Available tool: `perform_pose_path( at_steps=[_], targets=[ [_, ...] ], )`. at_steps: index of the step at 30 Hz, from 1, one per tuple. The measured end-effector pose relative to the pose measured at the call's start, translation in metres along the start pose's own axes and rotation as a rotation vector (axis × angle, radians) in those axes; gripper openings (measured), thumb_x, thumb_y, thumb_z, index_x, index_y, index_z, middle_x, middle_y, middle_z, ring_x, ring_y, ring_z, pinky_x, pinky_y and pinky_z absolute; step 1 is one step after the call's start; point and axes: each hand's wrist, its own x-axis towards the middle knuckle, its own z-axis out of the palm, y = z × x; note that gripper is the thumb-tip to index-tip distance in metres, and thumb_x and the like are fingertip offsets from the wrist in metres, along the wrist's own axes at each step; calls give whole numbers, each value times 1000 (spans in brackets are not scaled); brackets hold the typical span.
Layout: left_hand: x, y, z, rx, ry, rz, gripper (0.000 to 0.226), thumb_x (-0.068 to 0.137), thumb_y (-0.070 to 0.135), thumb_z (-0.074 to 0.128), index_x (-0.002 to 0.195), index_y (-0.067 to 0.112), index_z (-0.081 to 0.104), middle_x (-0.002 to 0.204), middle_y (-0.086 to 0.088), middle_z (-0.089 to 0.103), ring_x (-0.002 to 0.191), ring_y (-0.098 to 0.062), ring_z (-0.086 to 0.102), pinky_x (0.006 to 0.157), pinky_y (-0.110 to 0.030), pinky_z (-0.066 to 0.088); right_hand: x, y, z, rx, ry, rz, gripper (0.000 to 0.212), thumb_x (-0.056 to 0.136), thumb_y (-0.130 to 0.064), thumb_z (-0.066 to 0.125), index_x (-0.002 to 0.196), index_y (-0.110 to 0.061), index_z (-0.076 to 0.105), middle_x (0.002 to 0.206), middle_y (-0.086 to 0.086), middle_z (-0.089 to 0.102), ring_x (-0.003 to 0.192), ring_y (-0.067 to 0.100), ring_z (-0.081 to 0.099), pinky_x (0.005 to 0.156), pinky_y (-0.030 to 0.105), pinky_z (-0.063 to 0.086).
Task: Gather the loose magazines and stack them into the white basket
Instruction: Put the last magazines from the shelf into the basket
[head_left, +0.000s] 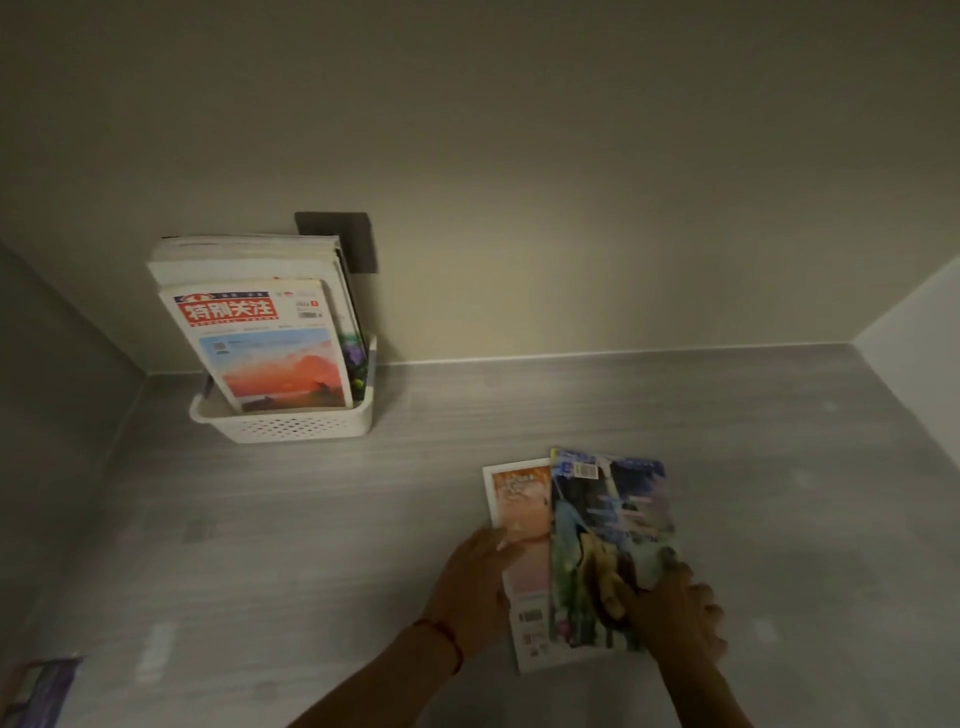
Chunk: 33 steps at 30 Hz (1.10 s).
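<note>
The grey counter runs back to the wall, and at ten o'clock on it the white basket already holds a leaning stack of magazines, with the red-titled one in front; their number cannot be counted from the edges. So the task looks well along. Two loose magazines are left at five o'clock: a blue-green magazine overlapping the right side of an orange magazine. Something purple at the frame's eight o'clock corner may be another, but it is too dim to tell. The left hand lies flat, fingers spread loosely on the orange cover's left edge; the right hand presses on the blue-green cover's lower right corner, fingers together, apparently squaring the pair before lifting.
</note>
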Motion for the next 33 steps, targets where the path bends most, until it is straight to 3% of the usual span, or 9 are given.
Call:
perform_pose_path(
  at_steps=[8,11,14,17,22,25,27,30,33],
  targets=[
    [-1,10,33,96,-202,-99,66,92,18,55,152,21,29,166,-1,4,153,-22,4,126,-35,12,9,15,-6,-41,-4,-67,94,59,-60,83,125,-11,38,127,18,39,120,36,40,92,47,44],
    [1,9,31,33,-212,-124,64,91,13,54,151,23,33,166,1,7,153,-21,9,125,-34,16,15,24,-10,15,16,-175,74,70,-40,82,120,-7,40,123,20,41,115,38,43,92,44,47],
    [4,13,20,-15,-212,-130,61,92,12,52,149,23,36,164,2,15,152,-18,14,124,-30,17,15,30,-19,303,-10,-313,38,87,-11,61,118,-11,39,115,19,55,92,32,57,65,33,48],
    [10,30,-6,-27,-18,-83,59,92,11,50,147,30,38,160,3,28,148,-18,25,119,-25,22,11,28,-41,390,-60,-592,33,95,-10,53,123,-24,40,87,-5,68,64,0,62,44,14,46],
    [21,73,-74,22,514,243,59,89,17,55,146,13,40,152,-16,40,139,-15,33,117,-13,22,-8,-12,-106,215,51,-1090,24,95,-30,57,119,-32,58,82,-13,72,66,-4,69,56,12,55],
    [29,78,-107,228,510,294,71,92,26,55,154,15,23,163,-14,17,152,-30,14,125,-44,13,-25,-51,-142,49,211,-1313,10,89,-33,67,98,-31,72,78,-11,73,63,2,65,61,22,55],
    [31,72,-122,314,461,297,68,92,28,54,154,21,25,158,-9,32,150,-29,21,124,-51,11,-41,-76,-156,-19,266,-1425,6,85,-33,72,88,-27,74,75,-9,72,62,7,62,62,28,54],
    [25,54,-137,-18,296,267,35,97,20,47,129,30,56,118,-3,70,113,-23,63,101,-40,49,-62,-110,-158,11,251,-1492,13,82,-36,74,92,-30,71,81,-11,73,69,7,65,69,30,56],
    [8,28,-149,-293,382,148,23,100,18,43,108,24,64,94,-1,74,87,-18,71,75,-38,58,-73,-133,-153,302,160,-1403,33,83,-45,71,113,-39,59,97,-17,72,82,-1,67,76,19,54]
  ],
)
